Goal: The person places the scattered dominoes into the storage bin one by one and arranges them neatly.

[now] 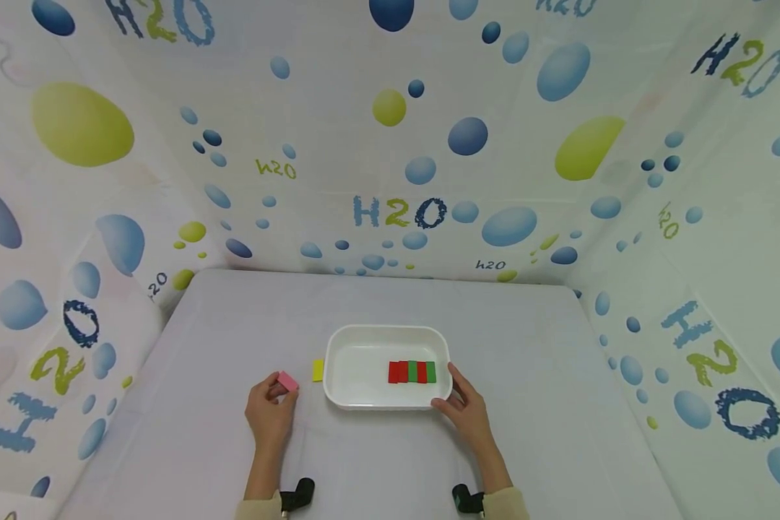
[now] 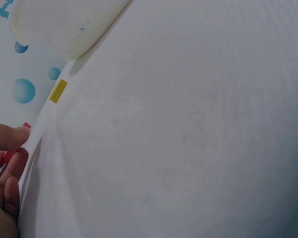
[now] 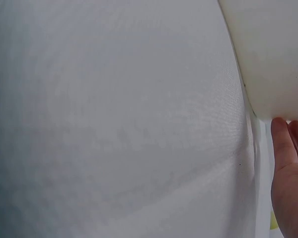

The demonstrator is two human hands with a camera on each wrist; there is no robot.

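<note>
My left hand [image 1: 271, 413] pinches a small pink block [image 1: 287, 381] between thumb and fingers, left of the white tray [image 1: 357, 403]. In the left wrist view, only slivers of the block show between the fingertips. A yellow block [image 1: 318, 370] lies on the table against the tray's left side. Inside the tray, toward its right end, red blocks [image 1: 398, 372] and green blocks [image 1: 431, 372] form a side-by-side row. At the tray's front right corner, my right hand [image 1: 469, 415] holds the rim, thumb in front and fingers along the right side.
A white cloth covers the table [image 1: 513, 332]. Patterned curtains [image 1: 325, 130] with blue and green drops enclose the back and both sides. Black wrist camera mounts [image 1: 297, 495] sit near both sleeves.
</note>
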